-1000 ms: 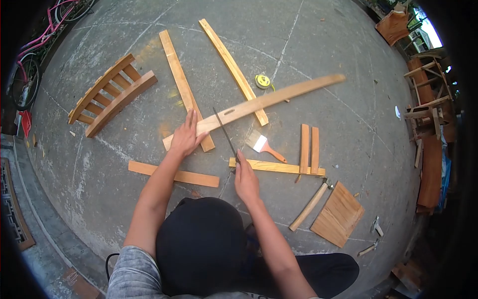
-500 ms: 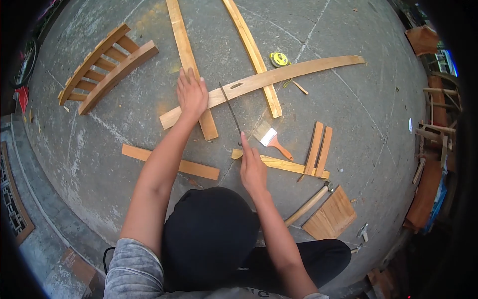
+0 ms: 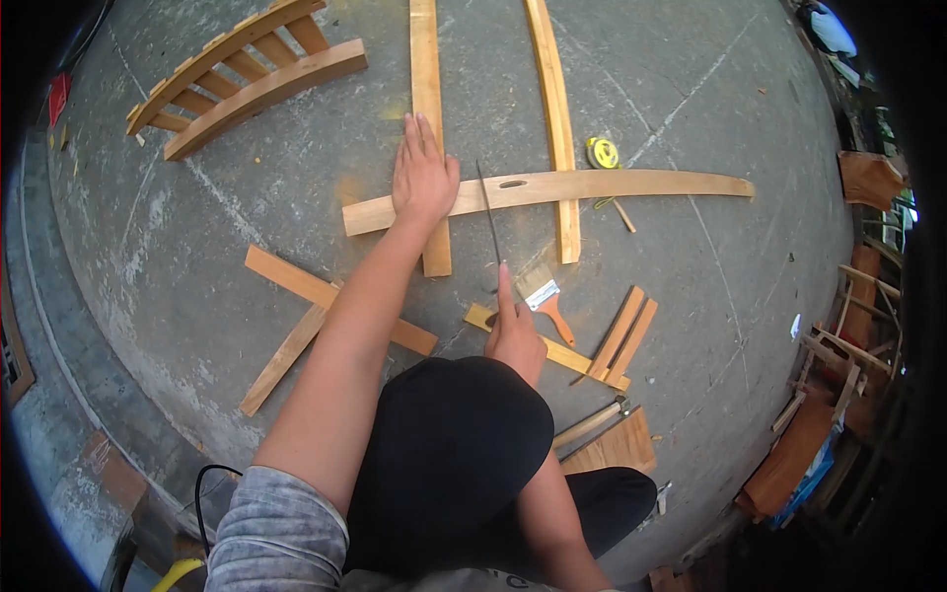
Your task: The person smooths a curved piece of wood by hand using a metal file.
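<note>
A long, gently curved wooden board (image 3: 631,185) with an oval slot lies across two straight wooden rails (image 3: 564,232). My left hand (image 3: 424,178) rests flat on the board near its left end, fingers together and stretched out, where it crosses the left rail. In my right hand (image 3: 516,340) is the handle of a handsaw (image 3: 491,222), its thin blade seen edge-on. The blade crosses the board between my left hand and the slot, its tip past the far edge. My index finger points along the blade. Most of the handle is hidden in my grip.
A slatted wooden frame (image 3: 266,94) stands at the upper left. A yellow tape measure (image 3: 602,152), paintbrush (image 3: 555,321), wooden strips (image 3: 631,331), hammer (image 3: 589,422) and square wood panel (image 3: 617,446) lie on the concrete floor. Scrap wood (image 3: 794,449) is piled at the right.
The view has shifted, so the board and rails appear farther right. The saw tip reaches slightly farther past the board's far edge. My left hand stays on the board.
</note>
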`<state>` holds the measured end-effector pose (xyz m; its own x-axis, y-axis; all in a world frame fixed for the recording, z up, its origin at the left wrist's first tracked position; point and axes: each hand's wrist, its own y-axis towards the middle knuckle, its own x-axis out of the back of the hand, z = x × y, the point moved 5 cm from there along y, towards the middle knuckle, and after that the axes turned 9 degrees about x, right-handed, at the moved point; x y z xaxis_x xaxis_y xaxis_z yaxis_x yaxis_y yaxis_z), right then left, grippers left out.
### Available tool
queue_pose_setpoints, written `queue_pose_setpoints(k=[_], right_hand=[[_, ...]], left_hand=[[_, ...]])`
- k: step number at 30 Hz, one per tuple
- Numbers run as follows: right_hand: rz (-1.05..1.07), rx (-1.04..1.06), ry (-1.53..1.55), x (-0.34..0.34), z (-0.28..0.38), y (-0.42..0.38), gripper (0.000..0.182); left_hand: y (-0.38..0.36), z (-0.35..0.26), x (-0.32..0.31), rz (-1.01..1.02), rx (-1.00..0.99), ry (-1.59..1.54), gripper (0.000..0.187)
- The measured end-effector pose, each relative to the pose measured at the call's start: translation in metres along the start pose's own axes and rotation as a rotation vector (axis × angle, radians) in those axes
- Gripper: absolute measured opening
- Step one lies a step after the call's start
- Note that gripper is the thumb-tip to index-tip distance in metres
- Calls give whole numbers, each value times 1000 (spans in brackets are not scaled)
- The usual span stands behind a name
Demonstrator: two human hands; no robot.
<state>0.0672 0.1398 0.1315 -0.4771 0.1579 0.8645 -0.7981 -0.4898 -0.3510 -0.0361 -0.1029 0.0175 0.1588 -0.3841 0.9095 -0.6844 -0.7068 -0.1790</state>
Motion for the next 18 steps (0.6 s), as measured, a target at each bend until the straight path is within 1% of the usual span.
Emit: queue_pose_setpoints(k=[1,4,10,13,16,18], right_hand=[[-26,15,2,-2,2,5,85],[-43,33,-10,-1,0,10,84],[120,-27,-84,41,6,-14,80],[28,-68,-32,38,4,-7,83],[-88,1,-43,30,-16,-6,87],[-20,42,-10,22,-17,-17,86]], left_hand=[[-1,2,-1,16,5,3,83],[1,5,-7,-41,-2,-12,84],[2,5,-2,21,24,-19,84],[1,2,0,9,18,-25,81],[1,4,-2,43,21,6,79],[-1,6,1,60,25,2,78]])
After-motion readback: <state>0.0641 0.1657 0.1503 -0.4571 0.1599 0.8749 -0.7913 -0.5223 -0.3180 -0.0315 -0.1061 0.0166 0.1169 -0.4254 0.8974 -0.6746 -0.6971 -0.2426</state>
